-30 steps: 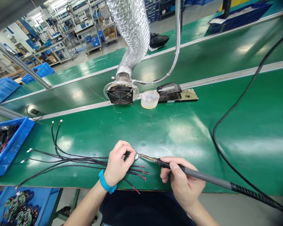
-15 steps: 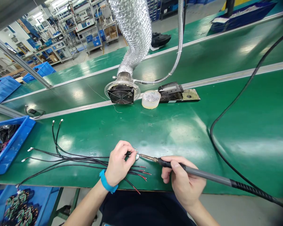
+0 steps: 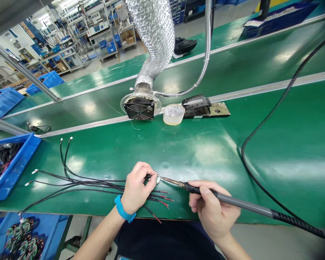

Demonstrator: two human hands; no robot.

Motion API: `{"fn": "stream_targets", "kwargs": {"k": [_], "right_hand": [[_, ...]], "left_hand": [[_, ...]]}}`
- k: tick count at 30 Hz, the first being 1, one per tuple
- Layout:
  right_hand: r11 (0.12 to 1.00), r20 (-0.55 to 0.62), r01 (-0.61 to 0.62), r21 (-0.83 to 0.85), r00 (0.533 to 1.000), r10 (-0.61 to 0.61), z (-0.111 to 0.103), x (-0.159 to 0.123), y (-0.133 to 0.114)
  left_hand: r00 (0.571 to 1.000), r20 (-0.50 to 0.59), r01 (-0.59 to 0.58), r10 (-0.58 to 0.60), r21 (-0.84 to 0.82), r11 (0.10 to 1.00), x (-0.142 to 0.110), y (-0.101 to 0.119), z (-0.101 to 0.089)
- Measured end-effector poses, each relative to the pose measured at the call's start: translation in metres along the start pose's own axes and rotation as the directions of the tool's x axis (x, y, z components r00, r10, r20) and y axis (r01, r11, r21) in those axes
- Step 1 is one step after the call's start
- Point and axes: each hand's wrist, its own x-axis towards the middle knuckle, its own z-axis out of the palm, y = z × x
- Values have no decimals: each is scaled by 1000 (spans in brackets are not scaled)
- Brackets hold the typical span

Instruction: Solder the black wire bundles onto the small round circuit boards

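Note:
My left hand [image 3: 137, 187], with a blue wrist strap, pinches a small round metal part [image 3: 157, 177] and a black wire end against the green bench top. My right hand [image 3: 212, 211] is closed round the grey handle of a soldering iron [image 3: 233, 202]. The iron's tip points left and sits just right of the round part. Several black and red wires [image 3: 97, 184] lie fanned out under and left of my left hand, their red ends near the bench's front edge.
A fume extractor fan [image 3: 139, 107] on a silver duct stands at the back, beside a clear round tub [image 3: 173, 113] and a black iron stand [image 3: 203, 106]. Blue bins sit at left [image 3: 13, 162] and lower left [image 3: 24, 234]. The iron's black cable [image 3: 260, 137] loops across the right.
My right hand and the soldering iron have drawn slightly to the right, so the tip stands a little off the round part. My left hand keeps its pinch.

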Motion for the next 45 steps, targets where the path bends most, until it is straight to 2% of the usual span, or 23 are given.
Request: {"fn": "stream_targets", "kwargs": {"k": [8,17,33,41,45], "right_hand": [[1000,33,5,-20,999,-4,1,0,-1],[997,-80,41,-60,996,-46,-2,-4,-2],[996,-58,46,-82,997,-51,0,-2,-1],[996,4,50,-71,999,-50,0,-2,-2],[996,32,45,-71,999,-43,-2,-3,-2]], "left_hand": [[1000,-10,-13,13,18,1000,0,0,0],[1000,-15,-10,11,30,999,0,0,2],[1000,-11,-7,7,20,1000,2,2,0],[992,110,72,-69,-21,997,12,8,-12],[984,165,66,-67,9,998,18,13,-19]]}}
